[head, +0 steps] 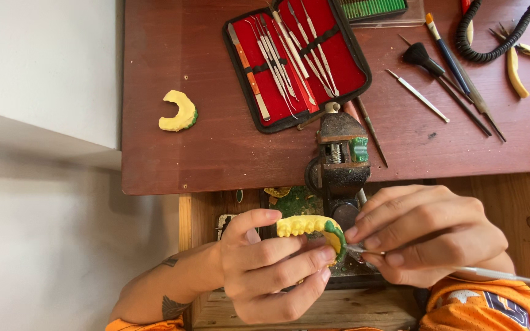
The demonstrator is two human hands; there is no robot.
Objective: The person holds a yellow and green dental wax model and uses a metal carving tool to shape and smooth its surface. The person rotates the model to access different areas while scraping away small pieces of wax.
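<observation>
The matt yellow arch-shaped dental cast (307,225) with a glossy green wax rim looks chalky (plaster, seemingly). The thin silvery metal carving tool (363,249) shines. The dark iron bench vise (340,160) appears rough, and the reddish-brown wooden tabletop (216,147) smooth, faintly satin.

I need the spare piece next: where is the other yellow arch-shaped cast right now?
In the head view the spare yellow cast lies alone on the reddish desktop, far left, just left of the open red instrument case.
</observation>
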